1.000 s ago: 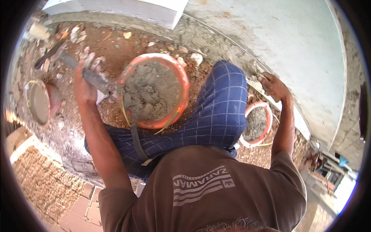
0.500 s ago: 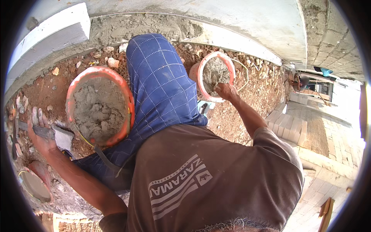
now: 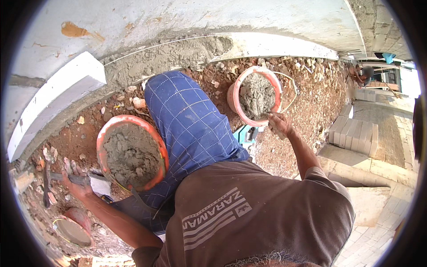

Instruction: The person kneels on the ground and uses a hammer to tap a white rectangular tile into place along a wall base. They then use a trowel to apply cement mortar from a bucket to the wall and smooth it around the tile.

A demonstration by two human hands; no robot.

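Observation:
At the left my left hand [image 3: 80, 187] is around the grey handle of a T-shaped, hammer-like tool [image 3: 57, 176], fingers partly stretched past it. A white block piece [image 3: 100, 184] lies beside that hand. To the right, my right hand [image 3: 281, 124] is closed at the near rim of a small orange bucket [image 3: 234, 95] of grey mortar [image 3: 257, 95]; a greyish mass shows under its fingers, too small to make out. Between the hands stands a larger orange bucket [image 3: 116, 119] filled with mortar [image 3: 132, 153], touching my blue checked trouser leg [image 3: 191, 113].
A long white block [image 3: 58, 102] stands along the wall, beside a strip of wet mortar [image 3: 169, 53]. Another mortar bucket [image 3: 80, 218] is at lower left. A turquoise tool [image 3: 245, 135] lies by my leg. Blocks [image 3: 353, 133] are stacked right; a person [image 3: 365, 73] crouches far off.
My right hand has come out of the small bucket to its near rim. The whole view has shifted, showing more wall above. My left hand stays by the same tool.

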